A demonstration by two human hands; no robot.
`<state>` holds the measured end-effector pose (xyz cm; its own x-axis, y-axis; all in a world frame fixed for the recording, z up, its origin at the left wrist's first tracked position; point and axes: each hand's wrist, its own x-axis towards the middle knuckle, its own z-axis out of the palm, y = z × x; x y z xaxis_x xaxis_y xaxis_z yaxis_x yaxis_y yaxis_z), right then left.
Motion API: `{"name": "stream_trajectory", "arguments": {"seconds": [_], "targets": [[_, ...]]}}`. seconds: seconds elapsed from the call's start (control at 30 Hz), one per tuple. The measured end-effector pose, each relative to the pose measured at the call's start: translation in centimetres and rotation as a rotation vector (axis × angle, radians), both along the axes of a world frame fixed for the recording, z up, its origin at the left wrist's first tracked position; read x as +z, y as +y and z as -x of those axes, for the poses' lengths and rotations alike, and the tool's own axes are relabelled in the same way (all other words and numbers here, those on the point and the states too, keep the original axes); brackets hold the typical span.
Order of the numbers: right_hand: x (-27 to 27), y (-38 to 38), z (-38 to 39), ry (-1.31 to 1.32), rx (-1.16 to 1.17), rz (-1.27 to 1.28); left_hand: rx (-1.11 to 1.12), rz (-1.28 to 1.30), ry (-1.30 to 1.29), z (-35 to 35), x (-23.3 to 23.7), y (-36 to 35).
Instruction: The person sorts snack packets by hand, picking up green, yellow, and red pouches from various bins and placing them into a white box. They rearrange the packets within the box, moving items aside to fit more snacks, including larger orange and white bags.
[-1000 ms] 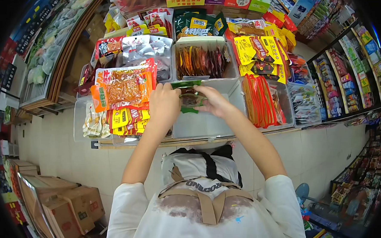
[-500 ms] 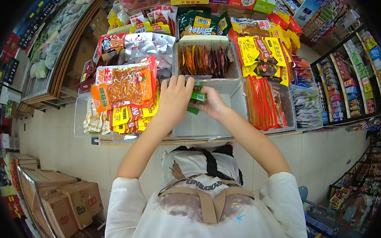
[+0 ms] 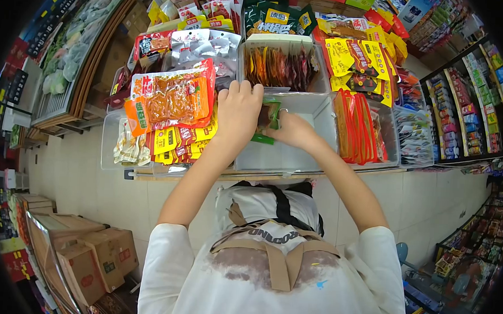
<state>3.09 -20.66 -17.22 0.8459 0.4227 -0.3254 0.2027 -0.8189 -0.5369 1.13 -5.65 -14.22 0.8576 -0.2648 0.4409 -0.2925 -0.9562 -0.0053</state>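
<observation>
Green-edged packets [image 3: 269, 113] stand at the left side of a white-walled bin [image 3: 328, 126], between my two hands. My left hand [image 3: 238, 109] lies along their left side, over the bin's left edge, fingers together; what its fingertips hold is hidden. My right hand [image 3: 293, 128] is at their right side, fingers curled against the green edge. Just left of my left hand, a red and orange snack bag [image 3: 175, 95] lies on yellow packets [image 3: 178, 143]. Behind the bin is a box of upright brown and orange packets [image 3: 280, 67].
Red-edged packets [image 3: 358, 128] stand in the bin to the right. Green bags [image 3: 278, 19] and silver bags [image 3: 206, 49] are farther back. A produce shelf [image 3: 69, 62] is at the left, cartons [image 3: 101, 257] at the lower left, and snack racks [image 3: 464, 105] at the right.
The view has shifted a little, so the display sits slightly higher and farther right. My right hand has turned, its fingers now lower among the green packets, whose dark faces show more.
</observation>
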Motion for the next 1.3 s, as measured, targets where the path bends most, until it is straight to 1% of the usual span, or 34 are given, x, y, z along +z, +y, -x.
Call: {"name": "stream_trajectory", "arguments": {"seconds": [0.03, 0.07, 0.13, 0.17, 0.23, 0.27, 0.33, 0.37, 0.4, 0.43, 0.47, 0.5, 0.53, 0.6, 0.77, 0.83, 0.9, 1.0, 1.1, 1.17, 1.23, 1.3], "targets": [[0.9, 0.4, 0.2, 0.017, -0.024, 0.055, -0.009, 0.000, -0.009, 0.0, 0.0, 0.0], [0.2, 0.5, -0.2, 0.019, -0.027, 0.052, -0.012, -0.004, -0.007, 0.1, 0.1, -0.1], [-2.0, 0.7, -1.2, -0.114, -0.007, -0.201, 0.023, -0.048, 0.067, 0.7, 0.6, -0.2], [-2.9, 0.7, -1.4, -0.114, -0.013, -0.203, 0.018, -0.051, 0.068, 1.2, 1.0, -0.4], [-4.5, 0.9, -1.8, -0.075, -0.076, -0.170, -0.135, 0.082, -0.196, 2.5, 1.7, -1.0], [-6.2, 0.6, -2.1, -0.075, -0.079, -0.170, -0.139, 0.083, -0.195, 3.5, 1.6, -1.2], [-11.0, -0.2, -2.7, -0.225, 0.207, -0.479, -0.371, 0.224, 0.007, 5.7, 1.5, -1.6], [-12.7, -0.2, -3.0, 0.112, -0.015, -0.698, -0.371, 0.224, 0.007, 6.6, 1.2, -1.9], [-11.4, 0.1, -2.7, 0.112, -0.015, -0.698, -0.427, 0.287, 0.069, 7.5, 0.6, -2.1], [-8.5, 0.8, -2.2, 0.127, -0.049, -0.532, -0.480, 0.350, 0.132, 7.9, 0.1, -2.2], [-5.9, 1.2, -1.7, 0.140, -0.081, -0.366, -0.478, 0.349, 0.131, 8.0, -0.2, -2.0], [-4.6, 1.1, -1.6, 0.125, -0.054, -0.323, -0.459, 0.363, 0.170, 8.0, -0.5, -1.7], [-4.7, 1.0, -1.6, 0.127, -0.049, -0.322, -0.438, 0.377, 0.210, 8.1, -0.8, -1.5], [-4.2, 0.9, -1.5, 0.152, -0.048, -0.462, -0.405, 0.380, 0.229, 7.9, -1.4, -1.0], [-0.4, 0.1, -1.2, 0.193, -0.065, -0.452, -0.355, 0.394, 0.245, 7.8, -1.6, -0.6], [-0.3, -0.2, -1.1, 0.183, -0.060, -0.425, -0.360, 0.363, 0.286, 7.8, -1.7, -0.5], [-0.9, -0.5, -0.4, -0.034, -0.227, -0.322, -0.353, 0.360, 0.298, 7.8, -1.7, -0.5], [-1.0, -0.2, 0.0, -0.073, -0.177, -0.344, -0.346, 0.340, 0.316, 7.8, -1.7, -0.6], [-0.4, 0.6, 0.2, -0.052, -0.155, -0.333, -0.353, 0.321, 0.325, 7.8, -1.7, -0.7], [-2.1, 0.3, -0.2, -0.035, -0.149, -0.356, -0.359, 0.319, 0.321, 7.7, -1.7, -0.7], [-2.2, 0.3, -0.4, -0.018, -0.136, -0.378, -0.357, 0.328, 0.318, 7.8, -1.9, -0.6], [-1.8, 0.1, -0.6, 0.004, -0.117, -0.334, -0.360, 0.330, 0.318, 7.7, -1.9, -0.6]]}}
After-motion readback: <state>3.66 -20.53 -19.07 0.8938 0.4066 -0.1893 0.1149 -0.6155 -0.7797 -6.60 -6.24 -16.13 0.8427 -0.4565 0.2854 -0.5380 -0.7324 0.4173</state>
